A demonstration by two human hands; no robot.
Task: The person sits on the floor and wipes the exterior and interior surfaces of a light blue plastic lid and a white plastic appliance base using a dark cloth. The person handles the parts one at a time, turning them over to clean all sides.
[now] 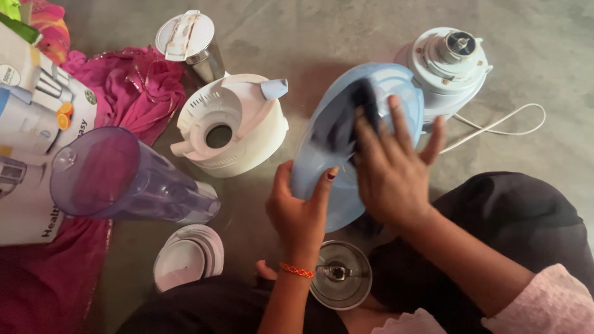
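The left hand [300,207] grips the near-left rim of the blue lid [359,142], fingers curled round the edge, thumb on top, tilting it up off the floor. The right hand [390,167] lies flat and spread, fingers wide, pressing a dark cloth [346,120] onto the lid's face. To wipe this well, I'd say hold the rim firm, keep the palm flat, and work across the whole face out to the edge. The lid sits mid-scene, above the lap. Left of it stands a white bowl [232,124]; far right, the motor base [448,62]. Near the knees lies a steel jar [340,275], and far left a purple jug [124,176] on its side.
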